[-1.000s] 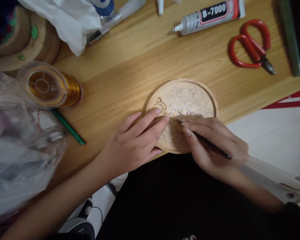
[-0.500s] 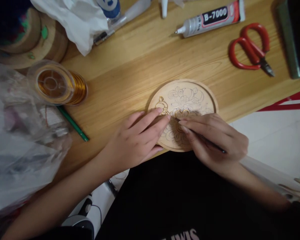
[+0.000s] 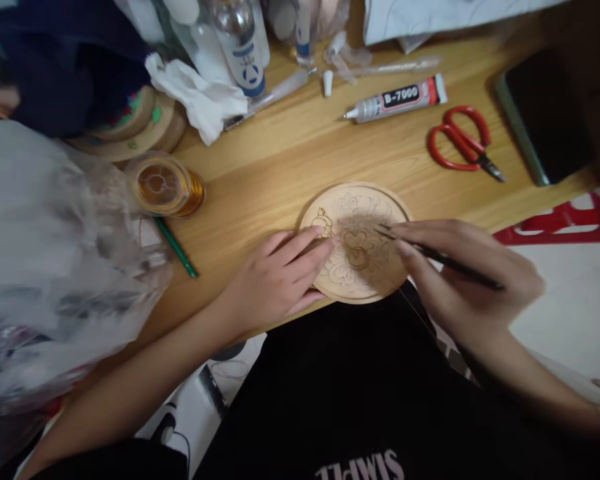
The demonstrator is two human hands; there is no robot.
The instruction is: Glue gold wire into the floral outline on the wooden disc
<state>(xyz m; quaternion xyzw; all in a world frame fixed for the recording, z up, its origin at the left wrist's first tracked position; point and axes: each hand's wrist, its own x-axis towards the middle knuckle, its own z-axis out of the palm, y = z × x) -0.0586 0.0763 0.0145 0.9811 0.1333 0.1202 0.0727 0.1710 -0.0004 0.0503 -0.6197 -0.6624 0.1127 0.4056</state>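
Note:
A round wooden plate [image 3: 355,293] with a raised rim lies at the table's front edge, a floral line drawing on its face. Gold wire [image 3: 322,220] follows part of the drawing at the left, and more wire curls sit near the middle. My left hand [image 3: 285,273] grips the plate's left side, fingertips on its face beside the wire and thumb at the rim. In my right hand [image 3: 470,267] are dark tweezers [image 3: 440,259], pinched between thumb and fingers. Their tips are above the plate's right part and look slightly apart; I cannot make out anything between them.
Behind the plate lie a B-7000 glue tube [image 3: 400,101], red-handled cutters [image 3: 460,140] and a phone [image 3: 545,120]. A gold wire spool [image 3: 165,187], green pencil [image 3: 177,248], plastic bag [image 3: 70,253] and crumpled tissue [image 3: 200,100] are at the left. A bottle [image 3: 243,53] stands at the back.
My right hand has drawn back to the right with the tweezers, away from the plate's middle and my left fingertips. My left hand stays on the plate. The view has shifted, showing more of the table's back.

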